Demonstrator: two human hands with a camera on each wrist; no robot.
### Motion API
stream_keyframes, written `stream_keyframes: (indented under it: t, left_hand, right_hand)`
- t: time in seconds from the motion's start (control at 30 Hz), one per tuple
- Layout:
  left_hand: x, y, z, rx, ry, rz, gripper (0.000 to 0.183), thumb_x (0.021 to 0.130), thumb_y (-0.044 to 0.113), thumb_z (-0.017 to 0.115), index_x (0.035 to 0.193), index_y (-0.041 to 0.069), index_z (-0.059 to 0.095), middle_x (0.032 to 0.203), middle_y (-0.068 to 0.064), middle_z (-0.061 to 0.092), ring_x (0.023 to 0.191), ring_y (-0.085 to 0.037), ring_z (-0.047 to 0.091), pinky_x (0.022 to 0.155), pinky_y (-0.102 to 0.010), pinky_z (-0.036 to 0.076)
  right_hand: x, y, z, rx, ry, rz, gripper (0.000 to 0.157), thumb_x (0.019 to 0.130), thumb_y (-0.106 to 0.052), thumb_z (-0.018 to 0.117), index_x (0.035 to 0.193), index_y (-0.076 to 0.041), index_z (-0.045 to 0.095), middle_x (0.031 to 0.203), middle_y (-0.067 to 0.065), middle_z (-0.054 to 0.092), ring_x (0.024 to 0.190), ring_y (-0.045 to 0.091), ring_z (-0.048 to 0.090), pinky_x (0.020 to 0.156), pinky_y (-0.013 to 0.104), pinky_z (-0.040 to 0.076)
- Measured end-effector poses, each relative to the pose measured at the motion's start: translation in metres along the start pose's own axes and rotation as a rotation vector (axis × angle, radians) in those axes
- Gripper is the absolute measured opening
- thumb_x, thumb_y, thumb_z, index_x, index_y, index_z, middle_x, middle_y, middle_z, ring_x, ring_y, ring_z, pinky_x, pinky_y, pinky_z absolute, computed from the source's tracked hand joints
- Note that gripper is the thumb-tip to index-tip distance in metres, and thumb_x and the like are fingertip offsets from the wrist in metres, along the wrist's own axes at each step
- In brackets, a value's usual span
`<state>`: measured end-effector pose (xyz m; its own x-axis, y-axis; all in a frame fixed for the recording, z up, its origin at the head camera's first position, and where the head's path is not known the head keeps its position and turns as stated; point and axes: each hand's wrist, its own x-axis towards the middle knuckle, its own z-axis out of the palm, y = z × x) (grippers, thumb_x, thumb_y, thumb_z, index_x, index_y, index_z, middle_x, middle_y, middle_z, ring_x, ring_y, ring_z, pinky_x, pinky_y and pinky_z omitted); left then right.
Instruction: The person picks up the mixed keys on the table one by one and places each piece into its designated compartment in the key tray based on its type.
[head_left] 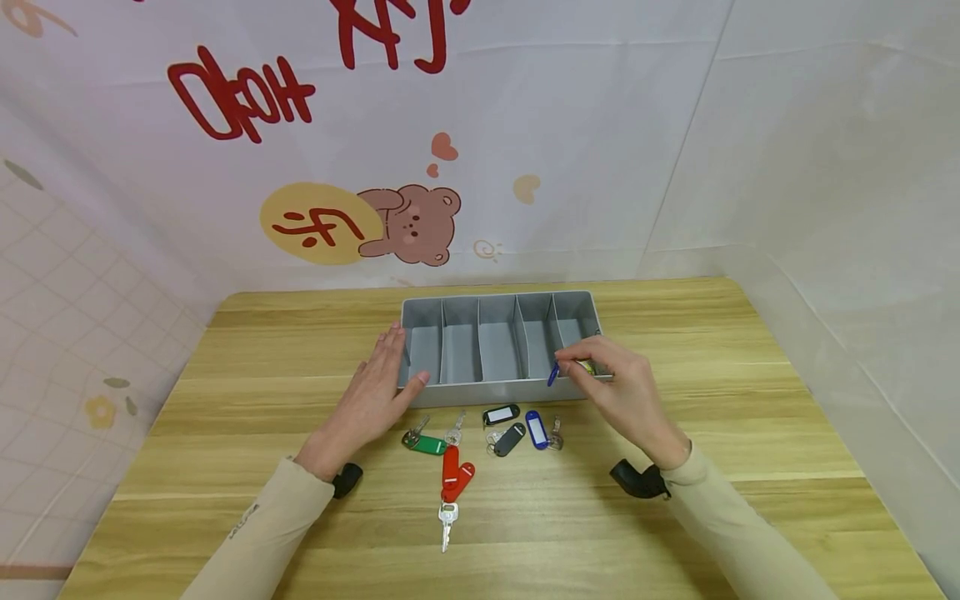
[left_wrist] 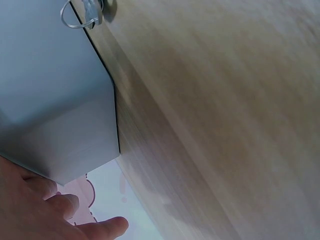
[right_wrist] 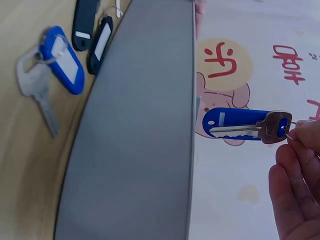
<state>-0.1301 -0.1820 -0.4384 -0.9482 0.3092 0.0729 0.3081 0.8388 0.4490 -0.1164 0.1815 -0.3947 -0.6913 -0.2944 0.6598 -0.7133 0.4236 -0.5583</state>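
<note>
A grey box (head_left: 487,392) with several divided compartments stands on the wooden table. My left hand (head_left: 378,375) lies at its left end, fingers extended along the side and thumb near the front rim. Above the right part of the box, my right hand (head_left: 622,387) pinches the ring of a key (right_wrist: 275,127) with a blue key tag (right_wrist: 235,114). In the head view, the fingers mostly hide that key. Something yellow (head_left: 587,367) shows beneath the right hand in the rightmost compartment, partly covered.
Before the box lie tagged keys: a green tag (head_left: 426,445), two overlapping red tags (head_left: 451,467) with a key (head_left: 447,521), two black tags (head_left: 510,439) and another blue tag (head_left: 537,430). White printed cloth (head_left: 585,125) hangs behind the table.
</note>
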Motion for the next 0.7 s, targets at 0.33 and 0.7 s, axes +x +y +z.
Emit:
stream_keyframes:
  t: [0.33, 0.7]
  left_hand:
    - [0.0, 0.0, 0.0, 0.001, -0.005, -0.009, 0.088, 0.107, 0.055, 0.045, 0.164, -0.002, 0.01, 0.173, -0.017, 0.004, 0.157, -0.043, 0.012, 0.114, -0.073, 0.026]
    - [0.0, -0.001, 0.001, 0.007, 0.0, -0.004, 0.088, 0.107, 0.055, 0.045, 0.164, -0.002, 0.011, 0.173, -0.017, 0.005, 0.157, -0.043, 0.012, 0.114, -0.073, 0.026]
  right_hand:
    - [0.01, 0.006, -0.002, -0.017, 0.032, 0.044, 0.022, 0.084, 0.012, 0.078, 0.099, -0.004, 0.08, 0.099, 0.003, 0.078, 0.088, 0.026, 0.073, 0.08, 0.015, 0.053]
    - [0.017, 0.016, 0.003, -0.061, 0.024, 0.094, 0.02, 0.087, 0.008, 0.078, 0.101, -0.007, 0.08, 0.1, 0.001, 0.078, 0.089, 0.016, 0.073, 0.075, 0.018, 0.054]
